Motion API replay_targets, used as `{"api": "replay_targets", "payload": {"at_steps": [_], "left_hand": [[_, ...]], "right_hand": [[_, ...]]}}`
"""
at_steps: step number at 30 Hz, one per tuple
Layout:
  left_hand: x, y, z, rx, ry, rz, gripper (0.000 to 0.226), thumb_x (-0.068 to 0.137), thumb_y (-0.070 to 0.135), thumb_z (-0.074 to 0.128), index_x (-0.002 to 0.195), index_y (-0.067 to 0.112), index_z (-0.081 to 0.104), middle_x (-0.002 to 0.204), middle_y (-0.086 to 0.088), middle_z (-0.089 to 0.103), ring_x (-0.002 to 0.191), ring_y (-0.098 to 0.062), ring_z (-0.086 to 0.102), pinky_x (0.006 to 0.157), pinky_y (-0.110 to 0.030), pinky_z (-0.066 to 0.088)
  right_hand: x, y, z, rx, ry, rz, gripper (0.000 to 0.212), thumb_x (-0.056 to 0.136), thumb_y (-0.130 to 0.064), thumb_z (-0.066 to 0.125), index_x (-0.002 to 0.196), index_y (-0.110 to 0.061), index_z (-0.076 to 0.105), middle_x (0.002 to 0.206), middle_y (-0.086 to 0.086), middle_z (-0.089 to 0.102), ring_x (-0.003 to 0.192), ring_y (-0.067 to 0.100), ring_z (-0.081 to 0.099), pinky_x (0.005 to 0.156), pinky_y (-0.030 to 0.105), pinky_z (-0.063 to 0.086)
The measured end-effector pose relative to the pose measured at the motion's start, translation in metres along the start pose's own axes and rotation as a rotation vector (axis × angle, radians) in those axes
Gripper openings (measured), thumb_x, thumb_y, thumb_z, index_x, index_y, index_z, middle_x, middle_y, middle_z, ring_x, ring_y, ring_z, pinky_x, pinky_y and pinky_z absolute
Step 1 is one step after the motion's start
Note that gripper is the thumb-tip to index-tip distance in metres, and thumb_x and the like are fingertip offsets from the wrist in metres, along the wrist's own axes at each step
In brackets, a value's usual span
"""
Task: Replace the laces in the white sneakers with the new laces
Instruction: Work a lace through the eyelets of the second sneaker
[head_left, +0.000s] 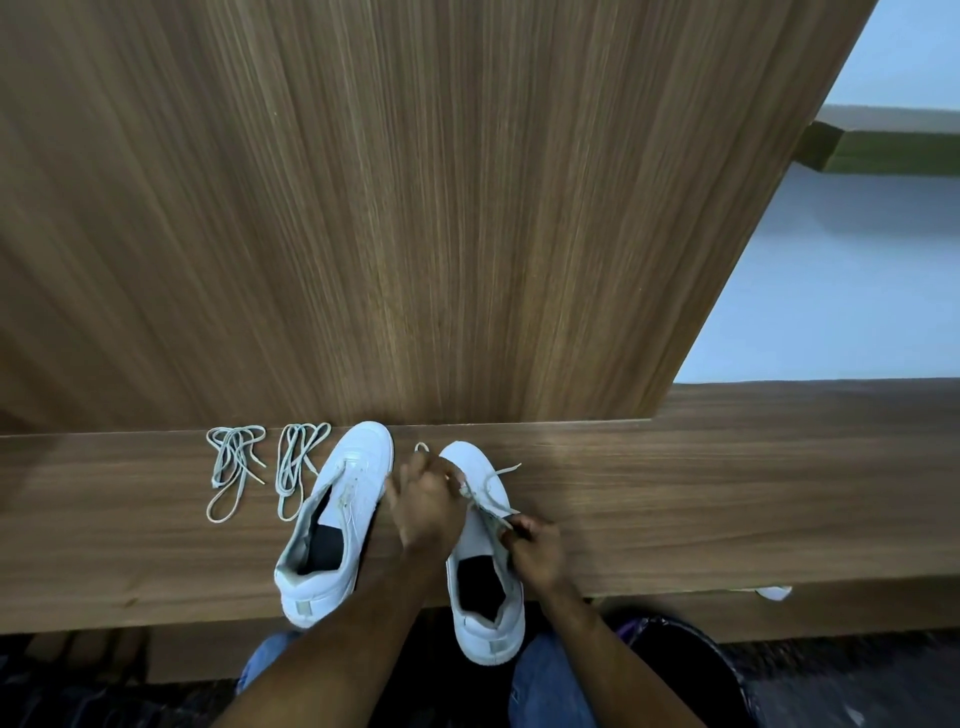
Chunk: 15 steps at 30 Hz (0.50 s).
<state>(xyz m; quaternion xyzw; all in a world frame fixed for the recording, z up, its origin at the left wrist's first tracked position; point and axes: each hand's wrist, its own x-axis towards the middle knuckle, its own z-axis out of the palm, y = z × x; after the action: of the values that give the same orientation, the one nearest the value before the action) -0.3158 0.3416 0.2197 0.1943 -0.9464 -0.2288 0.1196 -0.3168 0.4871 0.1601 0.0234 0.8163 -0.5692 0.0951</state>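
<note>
— So, where are the sneakers placed?

— Both are set on the wooden shelf (675, 499), toes toward the upright wood panel (415, 208). The right sneaker (480, 551) is being worked on; its heel is seen hanging past the shelf's near edge, above the knees in blue jeans (545, 686). The left sneaker (332, 519) is laid just beside it, on the far side of the left hand, angled, with no lace threaded in it.

— And how is the right sneaker being held?

— Its lace (491, 491) is gripped from both sides. The left hand (428, 506) is curled over the toe end of the sneaker, fingers bunched round a loop of lace. The right hand (535, 548) is closed at the sneaker's outer side, a strand pinched between thumb and fingertips. Loose ends of lace are seen sticking out beyond the toe.

— Anything else beside that sneaker?

— Two bundles of loose laces (265, 467) are laid side by side on the shelf, beyond the left sneaker and well apart from the right one. A dark bin (691, 670) is seen below the shelf, near the right forearm.
</note>
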Motion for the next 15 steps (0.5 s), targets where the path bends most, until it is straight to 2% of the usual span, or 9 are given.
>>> {"api": "replay_targets", "payload": {"at_steps": [1, 3, 4, 5, 7, 9, 11, 13, 15], "left_hand": [[0.003, 0.003, -0.006, -0.185, 0.088, -0.178, 0.015, 0.086, 0.015, 0.057, 0.085, 0.025, 0.069, 0.113, -0.005, 0.058, 0.113, -0.028, 0.053, 0.105, -0.048, 0.033], [0.009, 0.001, -0.015, -0.437, 0.185, -0.519, 0.017, 0.09, 0.016, 0.054, 0.086, 0.02, 0.071, 0.109, -0.011, 0.058, 0.109, -0.033, 0.055, 0.093, -0.045, 0.044], [0.011, -0.003, -0.016, -0.471, 0.194, -0.612, 0.018, 0.091, 0.019, 0.054, 0.088, 0.019, 0.071, 0.109, -0.013, 0.059, 0.108, -0.035, 0.055, 0.087, -0.044, 0.047], [0.012, -0.008, -0.014, -0.469, 0.156, -0.627, 0.017, 0.09, 0.022, 0.055, 0.089, 0.02, 0.071, 0.109, -0.013, 0.06, 0.107, -0.035, 0.056, 0.083, -0.044, 0.048], [0.01, -0.018, -0.006, -0.405, 0.03, -0.496, 0.018, 0.084, 0.03, 0.058, 0.094, 0.022, 0.071, 0.106, -0.012, 0.063, 0.103, -0.036, 0.06, 0.082, -0.043, 0.053], [0.005, -0.023, 0.002, -0.314, -0.047, -0.246, 0.03, 0.079, 0.038, 0.058, 0.101, 0.022, 0.07, 0.106, -0.01, 0.065, 0.101, -0.034, 0.062, 0.082, -0.044, 0.053], [0.003, -0.023, 0.008, -0.141, -0.082, 0.011, 0.033, 0.079, 0.042, 0.059, 0.108, 0.029, 0.068, 0.12, -0.007, 0.061, 0.115, -0.031, 0.057, 0.089, -0.042, 0.049], [0.002, -0.016, 0.01, 0.074, -0.172, 0.201, 0.038, 0.081, 0.044, 0.058, 0.119, 0.038, 0.062, 0.139, 0.0, 0.046, 0.139, -0.024, 0.033, 0.106, -0.042, 0.035], [0.001, -0.009, 0.009, 0.246, -0.277, 0.264, 0.038, 0.086, 0.044, 0.053, 0.124, 0.039, 0.058, 0.145, 0.006, 0.037, 0.146, -0.021, 0.013, 0.116, -0.046, 0.017]], "right_hand": [[-0.001, 0.0, 0.0, 0.006, 0.0, 0.011, 0.037, 0.083, 0.004, 0.058, 0.069, -0.028, 0.069, 0.06, -0.019, 0.067, 0.058, -0.009, 0.056, 0.064, 0.019, 0.046], [-0.001, 0.001, 0.0, 0.012, 0.001, 0.016, 0.038, 0.084, 0.003, 0.059, 0.069, -0.031, 0.068, 0.06, -0.021, 0.067, 0.059, -0.01, 0.057, 0.065, 0.017, 0.047], [-0.002, 0.0, 0.001, 0.005, 0.0, 0.014, 0.038, 0.084, 0.003, 0.059, 0.069, -0.031, 0.068, 0.061, -0.022, 0.067, 0.059, -0.011, 0.057, 0.065, 0.015, 0.047], [-0.003, -0.002, 0.001, -0.002, 0.003, 0.008, 0.038, 0.084, 0.002, 0.06, 0.07, -0.032, 0.068, 0.061, -0.025, 0.066, 0.059, -0.012, 0.057, 0.064, 0.012, 0.046], [-0.005, -0.004, 0.0, -0.003, 0.005, -0.014, 0.039, 0.085, 0.001, 0.06, 0.07, -0.034, 0.066, 0.061, -0.028, 0.065, 0.059, -0.013, 0.057, 0.063, 0.009, 0.044], [-0.005, -0.005, 0.0, -0.014, 0.003, -0.024, 0.04, 0.085, 0.001, 0.06, 0.068, -0.034, 0.065, 0.06, -0.027, 0.064, 0.058, -0.012, 0.057, 0.062, 0.009, 0.043], [-0.005, -0.006, 0.0, -0.024, 0.008, -0.039, 0.04, 0.085, 0.002, 0.06, 0.066, -0.033, 0.065, 0.059, -0.022, 0.065, 0.058, -0.009, 0.056, 0.062, 0.012, 0.044], [-0.006, -0.008, -0.001, -0.021, 0.012, -0.051, 0.039, 0.085, 0.002, 0.06, 0.065, -0.031, 0.066, 0.061, -0.015, 0.065, 0.057, -0.008, 0.055, 0.062, 0.015, 0.045], [-0.007, -0.01, -0.001, -0.03, 0.0, -0.07, 0.04, 0.085, 0.002, 0.06, 0.065, -0.032, 0.065, 0.063, -0.014, 0.065, 0.058, -0.009, 0.056, 0.062, 0.013, 0.045]]}}
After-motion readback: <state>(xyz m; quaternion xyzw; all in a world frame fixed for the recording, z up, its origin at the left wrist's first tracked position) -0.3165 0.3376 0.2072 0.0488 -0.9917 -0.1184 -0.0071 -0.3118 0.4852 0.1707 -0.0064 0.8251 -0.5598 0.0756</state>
